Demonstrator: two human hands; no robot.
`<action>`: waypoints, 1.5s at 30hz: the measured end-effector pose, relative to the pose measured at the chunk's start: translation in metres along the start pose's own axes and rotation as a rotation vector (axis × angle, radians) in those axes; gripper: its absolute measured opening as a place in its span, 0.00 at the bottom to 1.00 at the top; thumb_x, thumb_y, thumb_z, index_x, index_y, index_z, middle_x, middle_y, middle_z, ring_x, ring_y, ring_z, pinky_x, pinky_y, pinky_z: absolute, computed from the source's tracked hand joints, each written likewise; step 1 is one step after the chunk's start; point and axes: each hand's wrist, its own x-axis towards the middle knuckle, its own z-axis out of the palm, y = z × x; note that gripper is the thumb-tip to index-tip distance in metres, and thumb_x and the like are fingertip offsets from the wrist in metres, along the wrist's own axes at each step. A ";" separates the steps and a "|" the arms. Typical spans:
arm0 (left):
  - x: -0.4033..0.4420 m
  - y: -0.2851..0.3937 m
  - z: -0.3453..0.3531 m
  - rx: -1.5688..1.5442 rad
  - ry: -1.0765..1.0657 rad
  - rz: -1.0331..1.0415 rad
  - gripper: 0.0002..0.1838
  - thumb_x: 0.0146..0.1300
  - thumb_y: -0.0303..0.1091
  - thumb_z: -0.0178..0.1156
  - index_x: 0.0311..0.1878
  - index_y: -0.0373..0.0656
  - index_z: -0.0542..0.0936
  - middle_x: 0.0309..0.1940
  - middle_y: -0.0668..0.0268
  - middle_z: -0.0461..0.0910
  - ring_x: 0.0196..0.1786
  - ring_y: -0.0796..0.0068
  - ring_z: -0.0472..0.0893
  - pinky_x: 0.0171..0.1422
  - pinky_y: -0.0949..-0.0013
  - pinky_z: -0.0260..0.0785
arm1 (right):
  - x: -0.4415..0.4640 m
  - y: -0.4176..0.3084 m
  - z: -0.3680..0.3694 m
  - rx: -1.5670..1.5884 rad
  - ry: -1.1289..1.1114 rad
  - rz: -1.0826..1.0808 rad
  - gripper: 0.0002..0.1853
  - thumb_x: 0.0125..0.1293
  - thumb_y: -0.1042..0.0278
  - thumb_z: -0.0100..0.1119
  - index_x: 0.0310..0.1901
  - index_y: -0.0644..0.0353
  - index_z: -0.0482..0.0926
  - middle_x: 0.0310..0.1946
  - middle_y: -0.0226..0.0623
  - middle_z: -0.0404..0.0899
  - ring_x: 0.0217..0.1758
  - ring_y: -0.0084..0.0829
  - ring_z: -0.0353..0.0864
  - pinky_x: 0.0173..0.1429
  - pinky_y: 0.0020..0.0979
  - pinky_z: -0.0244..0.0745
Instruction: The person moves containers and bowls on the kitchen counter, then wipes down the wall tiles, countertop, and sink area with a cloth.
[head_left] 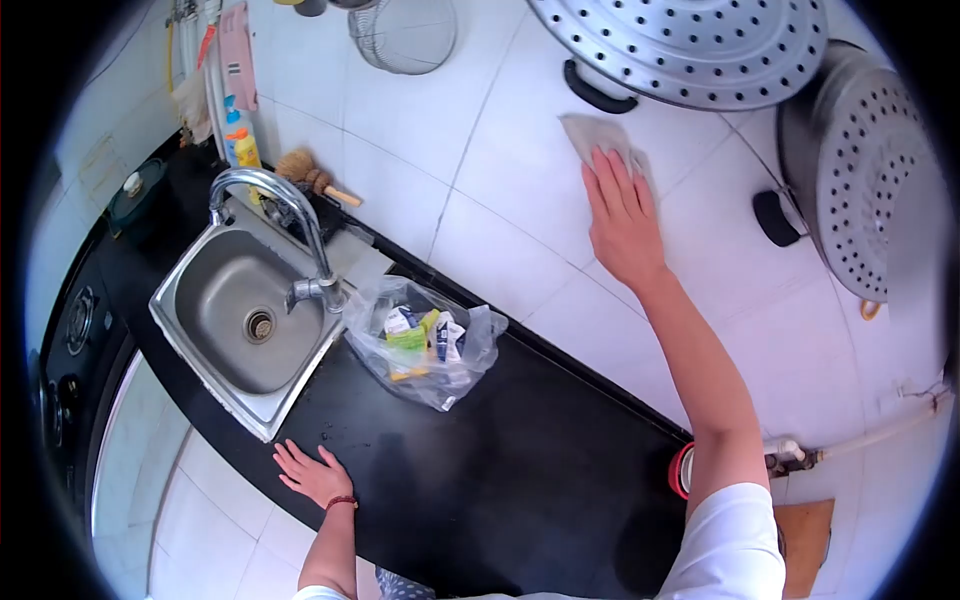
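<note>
My right hand (625,220) is stretched up against the white tiled wall (520,190), fingers pressing a greyish cloth (590,135) flat on the tiles. The cloth's upper edge shows past my fingertips, just below the black handle of a hanging perforated steamer tray (690,50). My left hand (312,475) rests with spread fingers on the front edge of the black countertop (480,480), near the corner of the steel sink (250,310). Nothing is in that hand.
A clear plastic bag (425,345) of small packets stands beside the faucet (310,230). Bottles (240,140) and a round brush (305,170) are behind the sink. More perforated cookware (865,190) hangs at right, a wire strainer (410,35) at top. A red-rimmed can (682,470) is near my right arm.
</note>
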 end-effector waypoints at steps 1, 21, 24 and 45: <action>0.001 0.000 0.000 0.002 0.005 0.004 0.35 0.74 0.46 0.51 0.79 0.43 0.57 0.82 0.59 0.49 0.84 0.59 0.47 0.84 0.47 0.38 | 0.021 -0.008 0.004 0.040 0.013 -0.014 0.33 0.61 0.76 0.53 0.71 0.66 0.67 0.79 0.42 0.58 0.83 0.40 0.54 0.81 0.45 0.52; 0.000 -0.004 0.014 -0.018 0.043 0.043 0.35 0.74 0.46 0.52 0.79 0.43 0.57 0.81 0.59 0.51 0.84 0.58 0.47 0.84 0.45 0.38 | -0.151 -0.084 0.101 0.438 -0.426 -0.300 0.36 0.62 0.79 0.52 0.75 0.68 0.61 0.77 0.38 0.61 0.81 0.38 0.57 0.82 0.35 0.55; 0.001 -0.002 0.010 -0.030 0.040 0.037 0.35 0.74 0.46 0.52 0.79 0.43 0.57 0.81 0.59 0.51 0.84 0.58 0.47 0.84 0.45 0.38 | -0.164 -0.048 0.080 0.286 -0.431 -0.342 0.35 0.63 0.79 0.50 0.75 0.65 0.63 0.78 0.37 0.60 0.81 0.37 0.56 0.82 0.39 0.54; 0.005 -0.002 0.004 -0.030 -0.037 0.085 0.39 0.70 0.41 0.58 0.79 0.37 0.54 0.81 0.51 0.48 0.84 0.52 0.46 0.84 0.44 0.35 | 0.118 -0.235 0.197 0.190 0.083 -0.191 0.26 0.67 0.71 0.51 0.68 0.66 0.73 0.77 0.36 0.61 0.80 0.35 0.57 0.84 0.37 0.49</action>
